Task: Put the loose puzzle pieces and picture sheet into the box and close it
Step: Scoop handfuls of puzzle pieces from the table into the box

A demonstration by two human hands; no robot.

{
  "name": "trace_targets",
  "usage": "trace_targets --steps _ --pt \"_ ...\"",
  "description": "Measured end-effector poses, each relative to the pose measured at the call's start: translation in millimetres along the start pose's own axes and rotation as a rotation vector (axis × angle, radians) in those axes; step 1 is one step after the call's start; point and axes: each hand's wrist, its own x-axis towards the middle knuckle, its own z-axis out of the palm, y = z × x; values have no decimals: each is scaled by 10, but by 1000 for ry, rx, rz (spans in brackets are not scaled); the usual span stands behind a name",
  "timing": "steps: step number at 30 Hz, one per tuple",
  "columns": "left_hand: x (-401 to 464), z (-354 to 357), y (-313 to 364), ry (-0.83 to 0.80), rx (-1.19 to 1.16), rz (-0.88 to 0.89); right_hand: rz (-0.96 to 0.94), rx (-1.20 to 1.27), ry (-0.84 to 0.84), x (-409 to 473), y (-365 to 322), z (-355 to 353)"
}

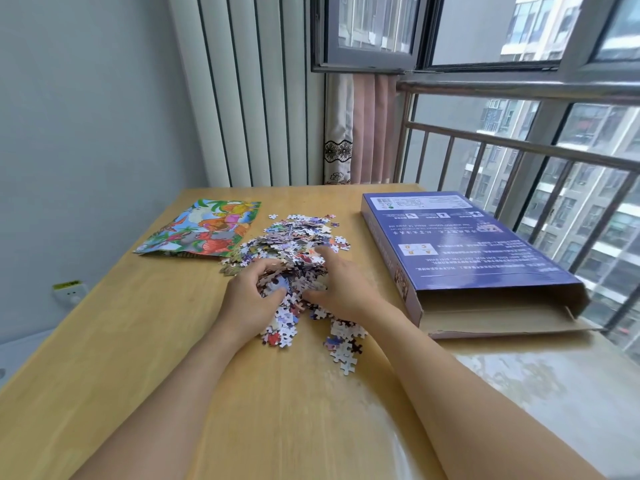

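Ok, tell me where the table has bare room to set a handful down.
Bare wood lies between the pile of puzzle pieces and the box, along the near table edge, and left of the left hand. The middle is crowded; the picture sheet fills the far left.

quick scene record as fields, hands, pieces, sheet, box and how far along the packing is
left hand: fingers curled into the near side of the puzzle piece pile, gathering pieces
right hand: resting on the pile, fingers spread
picture sheet: flat on the table, left of the pile
box: right of the pile, blue face up, near end flap open
progress: pieces and sheet lie outside the box
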Motion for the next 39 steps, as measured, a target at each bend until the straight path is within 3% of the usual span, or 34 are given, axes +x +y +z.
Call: trace_targets --steps 3,12,17,21,24,30,36,39 --pt "9 4 -21 -9 -32 2 -36 -29 45 21 -12 9" --pt "9 -1 -2 39 -18 34 -83 270 206 -32 -54 -98" --pt "-28 -20 28 202 92 160 -112 600 192 -129 -184 -319" --pt "-68 -18 130 264 101 250 -24 814 105 -268 -130 -561" --pt "-79 40 311 192 86 294 30 823 41 -391 69 -754" --pt "41 560 1025 -161 143 307 122 744 72 -611 586 -1213" --pt "81 1270 1519 -355 272 237 151 750 129 -881 968 -1534" --pt "-18 1392 1547 -352 350 245 187 763 137 -960 1122 -1578"
